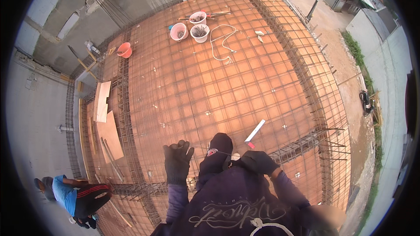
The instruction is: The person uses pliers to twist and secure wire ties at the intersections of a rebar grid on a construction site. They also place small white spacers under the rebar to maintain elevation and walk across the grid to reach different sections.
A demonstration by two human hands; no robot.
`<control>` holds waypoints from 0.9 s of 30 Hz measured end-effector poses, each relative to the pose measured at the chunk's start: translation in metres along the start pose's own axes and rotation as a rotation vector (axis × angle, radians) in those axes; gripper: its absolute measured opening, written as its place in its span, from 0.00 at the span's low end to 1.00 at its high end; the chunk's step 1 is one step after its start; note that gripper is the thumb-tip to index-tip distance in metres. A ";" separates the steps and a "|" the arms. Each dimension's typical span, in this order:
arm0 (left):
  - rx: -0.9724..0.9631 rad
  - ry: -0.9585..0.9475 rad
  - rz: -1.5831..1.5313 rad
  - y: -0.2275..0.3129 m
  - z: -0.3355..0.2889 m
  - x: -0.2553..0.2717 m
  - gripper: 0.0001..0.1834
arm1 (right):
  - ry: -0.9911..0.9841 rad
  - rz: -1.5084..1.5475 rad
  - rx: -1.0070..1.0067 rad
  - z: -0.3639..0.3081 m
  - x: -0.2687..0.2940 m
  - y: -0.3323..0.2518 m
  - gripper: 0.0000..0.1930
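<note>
My left hand [178, 161], in a dark glove, is raised over the steel mesh [175, 105] with its fingers curled. They pinch a thin wire [203, 150] that stretches toward my other hand. Closed and bent inward, my right hand [259, 163] wears the same kind of glove; what lies in its fingers is hidden. Between the hands shows a dark rounded thing [216, 153] with a small red-and-white emblem, perhaps my shoe. Just beyond my right hand a white strip with a red end [256, 133] lies on the mesh.
Several buckets stand farther off, one of them white [200, 34] and one orange [124, 50]. A pale rope [214, 48] lies beside them. Wooden boards [110, 135] rest at left. A person in blue [70, 196] bends at lower left. Rebar ends [337, 142] jut out at right.
</note>
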State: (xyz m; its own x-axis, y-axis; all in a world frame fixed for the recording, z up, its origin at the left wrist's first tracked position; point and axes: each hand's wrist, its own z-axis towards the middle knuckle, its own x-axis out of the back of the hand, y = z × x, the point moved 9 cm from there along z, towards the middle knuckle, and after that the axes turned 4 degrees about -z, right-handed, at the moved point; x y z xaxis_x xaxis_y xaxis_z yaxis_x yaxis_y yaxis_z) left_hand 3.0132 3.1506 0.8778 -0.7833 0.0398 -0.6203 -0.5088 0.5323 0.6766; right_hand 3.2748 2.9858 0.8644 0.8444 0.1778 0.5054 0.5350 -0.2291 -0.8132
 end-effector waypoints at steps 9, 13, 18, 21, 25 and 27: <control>0.060 0.014 -0.214 -0.013 0.266 -0.071 0.26 | 0.190 -0.097 -0.051 0.132 0.126 0.072 0.12; 0.173 0.162 -0.209 -0.014 0.413 -0.140 0.27 | 0.266 -0.313 -0.051 0.203 0.213 0.075 0.12; 0.238 -0.093 -0.242 -0.006 0.526 -0.240 0.25 | 0.390 0.277 -0.472 0.254 0.280 0.109 0.13; 0.263 -0.066 -0.267 -0.012 0.562 -0.258 0.26 | 0.348 0.149 -0.390 0.300 0.310 0.121 0.13; 0.266 0.108 -0.332 -0.024 0.596 -0.245 0.25 | 0.260 0.123 -0.415 0.348 0.348 0.155 0.11; 0.208 0.111 -0.385 -0.022 0.611 -0.240 0.20 | 0.211 0.054 -0.273 0.385 0.375 0.164 0.11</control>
State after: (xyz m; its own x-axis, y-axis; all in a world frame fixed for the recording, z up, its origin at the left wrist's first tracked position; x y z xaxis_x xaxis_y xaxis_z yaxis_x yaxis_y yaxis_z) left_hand 3.4308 3.6464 0.7693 -0.5904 -0.2795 -0.7572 -0.6970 0.6495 0.3038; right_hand 3.6683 3.3836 0.8096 0.8438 -0.0368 0.5354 0.4533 -0.4854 -0.7476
